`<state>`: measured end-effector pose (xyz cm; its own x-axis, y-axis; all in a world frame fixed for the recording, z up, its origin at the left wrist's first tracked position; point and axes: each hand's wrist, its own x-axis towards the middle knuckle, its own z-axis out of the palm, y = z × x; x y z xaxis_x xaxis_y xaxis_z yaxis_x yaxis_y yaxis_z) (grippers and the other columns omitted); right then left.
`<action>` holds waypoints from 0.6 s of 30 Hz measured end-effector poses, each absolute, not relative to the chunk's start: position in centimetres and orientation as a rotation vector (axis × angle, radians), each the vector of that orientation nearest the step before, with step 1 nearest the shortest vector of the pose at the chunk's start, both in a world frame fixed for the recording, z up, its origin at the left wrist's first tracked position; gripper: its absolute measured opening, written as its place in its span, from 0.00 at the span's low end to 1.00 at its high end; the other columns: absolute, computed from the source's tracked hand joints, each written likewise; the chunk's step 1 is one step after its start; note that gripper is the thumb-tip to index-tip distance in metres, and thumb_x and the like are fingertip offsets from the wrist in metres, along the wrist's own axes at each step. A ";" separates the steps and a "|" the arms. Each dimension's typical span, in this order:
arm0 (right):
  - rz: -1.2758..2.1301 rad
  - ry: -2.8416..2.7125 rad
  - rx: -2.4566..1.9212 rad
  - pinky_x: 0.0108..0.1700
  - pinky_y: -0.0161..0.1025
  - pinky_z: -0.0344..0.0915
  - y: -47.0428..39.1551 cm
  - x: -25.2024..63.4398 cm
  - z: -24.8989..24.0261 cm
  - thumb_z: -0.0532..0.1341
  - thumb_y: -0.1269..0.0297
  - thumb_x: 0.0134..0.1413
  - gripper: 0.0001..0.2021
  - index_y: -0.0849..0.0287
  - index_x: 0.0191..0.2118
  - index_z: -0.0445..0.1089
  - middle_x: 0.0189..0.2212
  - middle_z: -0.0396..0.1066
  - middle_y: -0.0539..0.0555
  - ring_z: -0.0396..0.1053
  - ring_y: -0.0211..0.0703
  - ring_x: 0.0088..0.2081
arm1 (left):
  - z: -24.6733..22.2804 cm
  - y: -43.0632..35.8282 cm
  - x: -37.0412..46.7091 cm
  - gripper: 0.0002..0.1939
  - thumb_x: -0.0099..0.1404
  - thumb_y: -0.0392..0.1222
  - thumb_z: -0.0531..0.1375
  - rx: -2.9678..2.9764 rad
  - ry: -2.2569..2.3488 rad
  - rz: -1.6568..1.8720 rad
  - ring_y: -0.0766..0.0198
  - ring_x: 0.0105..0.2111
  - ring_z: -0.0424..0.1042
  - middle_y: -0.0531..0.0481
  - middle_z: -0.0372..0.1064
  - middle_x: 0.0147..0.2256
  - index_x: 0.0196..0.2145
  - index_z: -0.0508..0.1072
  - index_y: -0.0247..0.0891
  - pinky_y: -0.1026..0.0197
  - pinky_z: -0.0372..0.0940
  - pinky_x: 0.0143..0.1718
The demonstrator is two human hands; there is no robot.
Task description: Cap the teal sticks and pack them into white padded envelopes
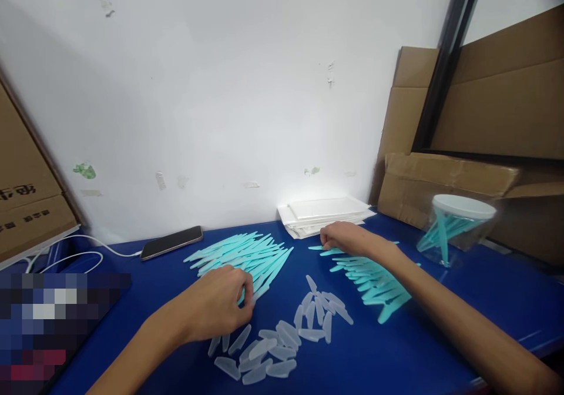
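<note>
In the head view, the left hand [224,301] curls at a heap of teal sticks [233,254]; the right hand [348,237] bends over the far end of a laid-out teal row [374,280]. Whether either grips a stick is unclear. Translucent pieces [288,333] lie scattered, unsorted, on the surface [154,289].

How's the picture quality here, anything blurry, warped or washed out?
Head view: wide-angle stretch, the wall's black frame leaning at upper right; the lidded jar and nearby table edge look soft; the white wall is bright, with a darker shadow at left; faint glare on the blue table at lower right; the lower left corner is pixelated.
</note>
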<state>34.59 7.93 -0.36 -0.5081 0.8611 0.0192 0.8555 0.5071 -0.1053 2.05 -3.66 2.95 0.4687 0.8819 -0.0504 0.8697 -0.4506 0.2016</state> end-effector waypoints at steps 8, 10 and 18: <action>-0.068 -2.744 -1.317 0.34 0.36 0.57 7.3 33.5 -1.3 0.56 0.73 0.63 0.05 0.58 0.38 0.69 0.37 0.76 0.55 0.71 0.46 0.37 | 1.4 -2.4 2.8 0.07 0.68 0.39 0.51 2.761 1.447 0.481 0.64 0.25 0.66 0.54 0.72 0.30 0.34 0.67 0.42 0.61 0.53 0.26; -0.124 -2.756 -1.297 0.33 0.36 0.56 7.1 33.3 -1.3 0.56 0.73 0.63 0.05 0.58 0.39 0.68 0.36 0.75 0.56 0.71 0.46 0.36 | 0.7 -2.0 2.8 0.08 0.69 0.38 0.50 2.824 1.429 0.477 0.65 0.24 0.66 0.54 0.73 0.31 0.36 0.68 0.42 0.61 0.53 0.26; -0.243 -2.624 -1.028 0.37 0.39 0.63 4.5 31.0 0.3 0.50 0.66 0.71 0.10 0.59 0.50 0.65 0.42 0.74 0.59 0.72 0.47 0.39 | -0.6 -1.1 2.6 0.16 0.76 0.42 0.44 2.895 1.546 0.587 0.63 0.30 0.73 0.48 0.74 0.44 0.48 0.70 0.41 0.61 0.60 0.29</action>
<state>30.95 4.55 0.33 -0.6938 0.6314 0.3464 0.6844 0.7278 0.0440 2.58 -1.14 -0.59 0.5125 0.7641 0.3918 0.8316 -0.5554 -0.0046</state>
